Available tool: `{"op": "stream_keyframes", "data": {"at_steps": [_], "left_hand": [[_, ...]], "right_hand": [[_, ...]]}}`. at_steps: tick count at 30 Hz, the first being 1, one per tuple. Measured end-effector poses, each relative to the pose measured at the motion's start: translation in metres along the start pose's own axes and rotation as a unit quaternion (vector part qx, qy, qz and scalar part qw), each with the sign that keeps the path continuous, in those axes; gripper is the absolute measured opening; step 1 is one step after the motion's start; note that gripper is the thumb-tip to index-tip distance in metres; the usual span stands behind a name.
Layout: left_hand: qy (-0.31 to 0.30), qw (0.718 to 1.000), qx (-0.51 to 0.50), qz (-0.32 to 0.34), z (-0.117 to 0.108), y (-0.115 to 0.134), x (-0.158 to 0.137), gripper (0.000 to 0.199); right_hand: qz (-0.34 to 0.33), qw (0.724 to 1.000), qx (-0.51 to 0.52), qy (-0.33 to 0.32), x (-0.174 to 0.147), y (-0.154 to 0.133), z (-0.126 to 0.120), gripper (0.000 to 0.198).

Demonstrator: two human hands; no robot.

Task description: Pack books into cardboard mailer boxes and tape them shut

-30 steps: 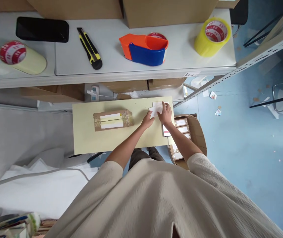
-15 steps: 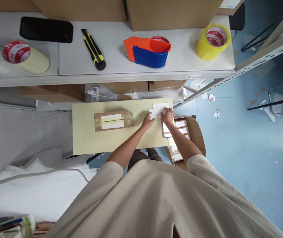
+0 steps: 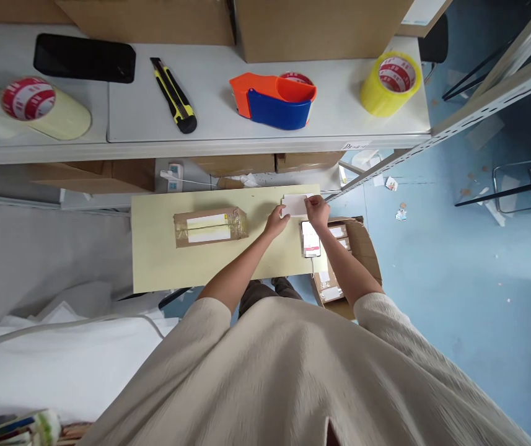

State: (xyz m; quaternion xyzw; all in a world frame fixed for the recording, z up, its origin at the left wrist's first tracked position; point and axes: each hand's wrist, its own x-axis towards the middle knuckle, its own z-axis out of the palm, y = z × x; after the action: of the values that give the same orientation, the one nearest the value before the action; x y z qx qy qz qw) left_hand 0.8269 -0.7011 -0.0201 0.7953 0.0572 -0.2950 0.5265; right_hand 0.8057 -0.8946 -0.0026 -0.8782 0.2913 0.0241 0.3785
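Where I hold the white paper point(image 3: 294, 205): between my hands, over the far right of the yellow table point(image 3: 167, 266).
Left hand point(image 3: 276, 222): pinched on its left edge.
Right hand point(image 3: 317, 211): pinched on its right edge.
Phone point(image 3: 311, 239): on the table, nearer me.
Taped parcel point(image 3: 210, 227): left of my hands.

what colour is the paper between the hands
The paper is white, best seen in the head view.

The head-worn camera looks forward and down over the table point(image 3: 191, 266).
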Motion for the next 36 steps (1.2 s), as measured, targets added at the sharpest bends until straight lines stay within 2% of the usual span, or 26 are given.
{"op": "stream_keyframes", "data": {"at_steps": [2,4,7,10,12,15,19,21,23,26,36], "left_hand": [[0.020,0.999,-0.025,0.009,-0.003,0.008,-0.001,0.032],[0.033,0.997,-0.062,0.014,-0.007,0.014,-0.003,0.025],[0.057,0.994,-0.093,0.010,-0.018,0.020,-0.007,0.028],[0.115,0.993,-0.040,0.001,-0.034,0.022,-0.011,0.032],[0.149,0.989,0.018,-0.010,-0.046,0.022,-0.013,0.032],[0.171,0.983,0.071,-0.020,-0.060,0.021,-0.013,0.030],[0.187,0.977,0.100,-0.026,-0.066,0.022,-0.011,0.010],[0.190,0.974,0.120,-0.022,-0.066,0.022,-0.009,0.012],[0.192,0.972,0.136,-0.019,-0.066,0.021,-0.007,0.021],[0.202,0.968,0.146,-0.030,-0.068,0.019,-0.007,0.022],[0.203,0.963,0.171,-0.037,-0.068,0.014,-0.011,0.024]], "right_hand": [[-0.014,1.000,0.020,0.003,-0.006,-0.008,-0.002,0.043],[-0.043,0.997,0.065,-0.022,-0.016,-0.016,0.001,0.049],[-0.086,0.977,0.158,-0.112,-0.032,-0.026,0.014,0.063],[-0.077,0.963,0.202,-0.162,-0.038,-0.027,0.029,0.071],[-0.060,0.973,0.165,-0.150,-0.035,-0.023,0.036,0.069],[-0.081,0.985,0.018,-0.151,-0.024,-0.016,0.041,0.061],[-0.145,0.950,-0.189,-0.203,-0.013,-0.012,0.050,0.068],[-0.158,0.930,-0.247,-0.220,-0.011,-0.012,0.056,0.072],[-0.166,0.918,-0.277,-0.229,-0.011,-0.011,0.061,0.074],[-0.181,0.909,-0.298,-0.228,-0.014,-0.008,0.067,0.076],[-0.187,0.907,-0.298,-0.232,-0.015,-0.006,0.066,0.076]]}}
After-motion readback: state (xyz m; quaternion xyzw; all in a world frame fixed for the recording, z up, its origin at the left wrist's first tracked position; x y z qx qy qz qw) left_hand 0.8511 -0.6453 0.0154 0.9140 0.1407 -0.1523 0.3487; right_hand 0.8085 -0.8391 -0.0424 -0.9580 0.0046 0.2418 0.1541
